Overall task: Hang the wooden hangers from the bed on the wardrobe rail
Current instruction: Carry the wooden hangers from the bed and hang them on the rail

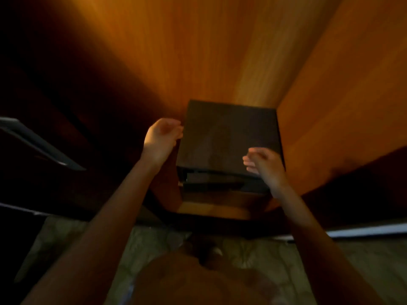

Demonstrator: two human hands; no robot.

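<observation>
Person stands at the open wardrobe, looking down into it. Orange-brown back panel point(176, 51) and right side wall point(341, 106) fill the upper view; the left is deep shadow.

A dark box point(229, 137) sits in the wardrobe's right corner, with what looks like a dark lower tier or drawer point(215, 183) beneath its front edge.

Left hand point(161, 137): beside the box's left edge, fingers point(176, 130) loosely curled, tips at or just touching the edge. Holding nothing.

Right hand point(264, 164): over the box's front right corner, fingers point(250, 162) half bent, blurred. Empty; whether it touches the lid, cannot tell.

Wooden hangers: none in view. Bed: not in view. Rail: not in view either, presumably above the frame. A pale angled bar point(41, 144) shows at left in the dark; cannot say what it is.

Patterned floor point(154, 243) below, wardrobe base edge point(363, 230) running across at right.

Progress, as a judgement: nothing here shows any hanger hung or carried. Both hands are occupied about the box, which looks like a side step or clearing of space. The fetching from the bed and the hanging appear wholly or largely left to do, though the unseen rail leaves that open.
</observation>
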